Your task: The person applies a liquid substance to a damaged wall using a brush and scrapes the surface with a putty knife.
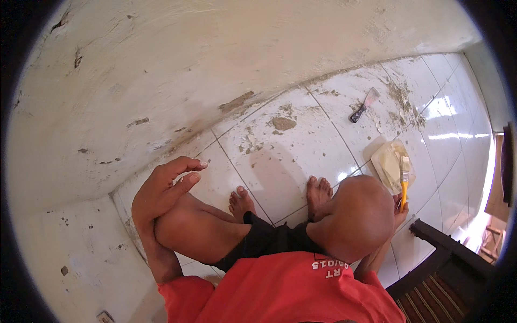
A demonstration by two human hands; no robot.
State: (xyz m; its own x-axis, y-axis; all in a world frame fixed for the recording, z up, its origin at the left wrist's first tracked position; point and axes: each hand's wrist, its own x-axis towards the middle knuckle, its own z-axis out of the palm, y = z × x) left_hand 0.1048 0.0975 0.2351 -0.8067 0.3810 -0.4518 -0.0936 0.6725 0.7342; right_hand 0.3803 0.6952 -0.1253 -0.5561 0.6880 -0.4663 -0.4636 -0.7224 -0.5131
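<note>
My left hand (161,191) hangs loosely over my left knee, its thumb and fingers apart and empty. My right hand (399,212), partly hidden behind my right knee, grips the handle of a yellow paintbrush (404,184). The bristles point up, over a pale plastic tub (384,161) with cream-coloured residue, on the tiled floor beside that knee. A scraper (364,105) with a dark handle lies farther off on the tiles, among crumbled plaster (284,123).
A cream wall (177,54) with flaked patches runs across the front and meets another at my left. Dark wooden furniture (425,234) with a striped seat stands close at my right. A socket (105,317) is low at bottom left; a brighter opening shows at far right.
</note>
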